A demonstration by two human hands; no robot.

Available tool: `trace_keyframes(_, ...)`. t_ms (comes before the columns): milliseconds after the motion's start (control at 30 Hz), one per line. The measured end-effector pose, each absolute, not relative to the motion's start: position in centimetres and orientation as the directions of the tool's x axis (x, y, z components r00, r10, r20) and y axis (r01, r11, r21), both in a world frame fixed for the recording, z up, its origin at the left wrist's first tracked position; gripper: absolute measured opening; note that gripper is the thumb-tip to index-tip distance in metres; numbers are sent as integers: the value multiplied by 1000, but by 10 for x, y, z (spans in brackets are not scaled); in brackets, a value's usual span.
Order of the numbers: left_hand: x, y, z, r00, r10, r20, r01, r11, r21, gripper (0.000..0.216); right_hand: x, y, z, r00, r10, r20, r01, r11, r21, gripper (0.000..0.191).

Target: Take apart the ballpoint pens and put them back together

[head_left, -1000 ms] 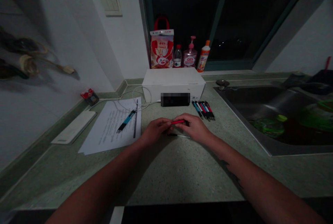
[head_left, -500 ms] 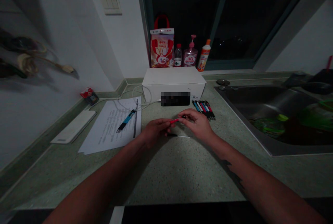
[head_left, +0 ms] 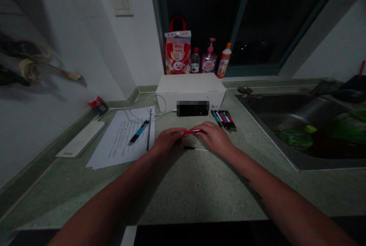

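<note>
Both of my hands meet over the green speckled counter (head_left: 200, 185) and pinch one red pen (head_left: 192, 131) between them. My left hand (head_left: 168, 141) grips its left end with curled fingers. My right hand (head_left: 215, 138) grips its right end. Just below the hands a thin pen refill (head_left: 194, 148) lies flat on the counter. A row of several red, blue and black pens (head_left: 223, 119) lies to the right of my right hand. A blue pen (head_left: 138, 132) rests on printed paper sheets (head_left: 122, 139) to the left.
A white box (head_left: 191, 90) with a dark device (head_left: 192, 109) in front stands behind the hands, white cable (head_left: 143, 111) beside it. A bag and bottles (head_left: 197, 57) line the window ledge. A steel sink (head_left: 303, 128) with green items is right. A white flat object (head_left: 81, 139) lies left.
The red pen went from tilted between my fingertips to level, and both hands closed back in on its ends. The arms have barely moved.
</note>
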State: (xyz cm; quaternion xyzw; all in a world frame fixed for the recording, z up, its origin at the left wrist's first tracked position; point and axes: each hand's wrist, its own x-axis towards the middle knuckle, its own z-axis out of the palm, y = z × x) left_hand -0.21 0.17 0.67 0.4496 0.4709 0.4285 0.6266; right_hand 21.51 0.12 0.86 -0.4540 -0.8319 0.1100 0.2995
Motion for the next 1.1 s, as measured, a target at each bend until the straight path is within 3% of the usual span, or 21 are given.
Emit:
trace_keyframes(133,-2,1,6,229,946,-229,-125,262,957,29,215,-1,10,-413,786,460,675,603,-425,25)
trace_keyframes(467,1,1,4,247,929,-277,-233,334,913,17,206,-2,11,-319,829,460,521,558,-645,15)
trace_keyframes(600,3,0,5,210,922,-326,-251,373,893,12,205,-4,11,-399,848,349,618,530,-581,12)
trace_keyframes(800,2,0,4,188,912,-364,-278,405,871,17,198,-17,18,-473,872,128,731,470,-495,35)
trace_keyframes(1000,-2,5,1,123,936,-329,-312,351,883,14,187,-31,27,-568,821,59,718,529,-453,33)
trace_keyframes(1100,-5,8,2,101,955,-278,-355,296,887,24,181,-38,27,-647,762,18,695,599,-398,34)
